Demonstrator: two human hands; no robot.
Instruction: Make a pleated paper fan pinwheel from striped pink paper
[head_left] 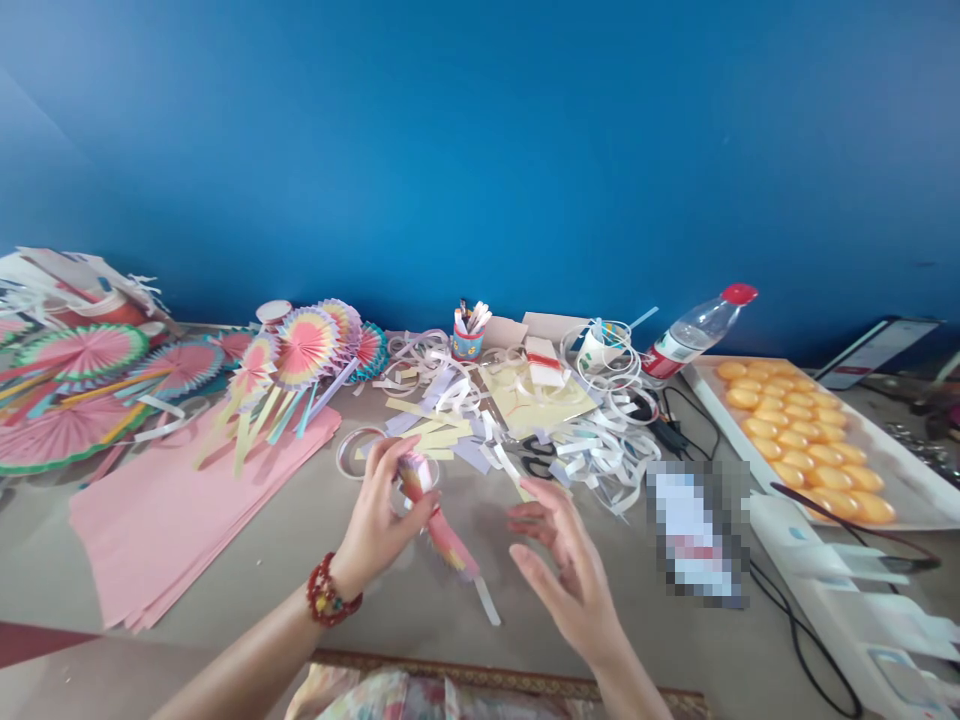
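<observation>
My left hand [386, 510], with a beaded bracelet [330, 592] at the wrist, pinches the upper part of a narrow folded paper fan [444, 535] in pink, yellow and lilac. A white paper strip [487, 600] sticks out from the fan's lower end. To the right of the fan, my right hand [559, 565] is raised with its fingers apart and nothing between them. Just behind my left hand lies a roll of tape [352, 455], partly hidden by the fingers. Dark-handled scissors [537, 458] rest among paper scraps behind my right hand.
Finished paper fans [304, 345] and pink paper sheets [202, 490] are at left. Cut paper strips [607, 450], a pen cup [466, 345] and a leaning plastic bottle [697, 330] line the back. A tray of yellow-orange domes [930, 510], black cables [795, 620] and a blurred-out object [697, 540] occupy the right.
</observation>
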